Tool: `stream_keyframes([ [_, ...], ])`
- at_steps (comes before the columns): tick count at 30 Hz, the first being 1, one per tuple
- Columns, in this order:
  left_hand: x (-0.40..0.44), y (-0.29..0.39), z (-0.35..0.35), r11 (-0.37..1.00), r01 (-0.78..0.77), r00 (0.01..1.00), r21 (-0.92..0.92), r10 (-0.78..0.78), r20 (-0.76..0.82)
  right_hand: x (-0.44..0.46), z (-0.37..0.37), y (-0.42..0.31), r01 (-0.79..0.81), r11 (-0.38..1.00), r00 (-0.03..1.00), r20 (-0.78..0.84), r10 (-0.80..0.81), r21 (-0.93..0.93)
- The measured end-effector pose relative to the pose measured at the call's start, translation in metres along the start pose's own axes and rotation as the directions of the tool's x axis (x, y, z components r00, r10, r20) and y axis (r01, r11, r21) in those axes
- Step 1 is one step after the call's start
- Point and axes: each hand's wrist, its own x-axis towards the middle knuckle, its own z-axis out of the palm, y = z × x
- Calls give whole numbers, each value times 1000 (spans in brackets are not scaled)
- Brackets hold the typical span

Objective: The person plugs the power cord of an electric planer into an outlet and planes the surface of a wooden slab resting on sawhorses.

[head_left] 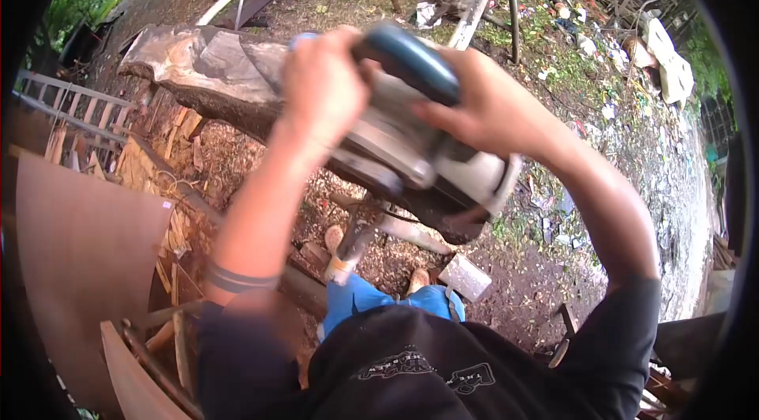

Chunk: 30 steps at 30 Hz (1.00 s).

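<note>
Both hands are on a power tool (pixel 387 143) with a dark blue-green handle (pixel 407 62), blurred by motion. My left hand (pixel 326 80) is closed at the handle's left end. From the right side, my right hand (pixel 478 100) wraps round the handle's other end. Beneath the tool lies a thick, rough-edged wood slab (pixel 213 64), its pale, grained top reaching to the upper left. The tool hides the slab's middle, and its underside cannot be made out.
A wooden trestle (pixel 478 9) stands behind the slab. At the left are a ladder (pixel 79 107) and a large brown board (pixel 87 262). A pale block (pixel 465 276) lies near my feet. Wood chips and debris cover the ground.
</note>
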Motion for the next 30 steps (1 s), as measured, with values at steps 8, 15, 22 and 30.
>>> stream_keyframes([
  [8,-49,119,43,989,-134,990,-55,135,26,-140,-42,-5,-400,913,912,-134,388,-80],
  [15,-28,22,8,999,-38,994,1,38,99,-47,3,-8,-153,983,983,-121,140,-105],
  [22,25,-162,-64,975,151,987,162,-140,-79,156,84,-59,85,982,995,61,-76,-171],
  [30,102,-408,-134,925,239,967,296,-201,-155,379,197,-126,149,947,988,15,-151,-283],
])
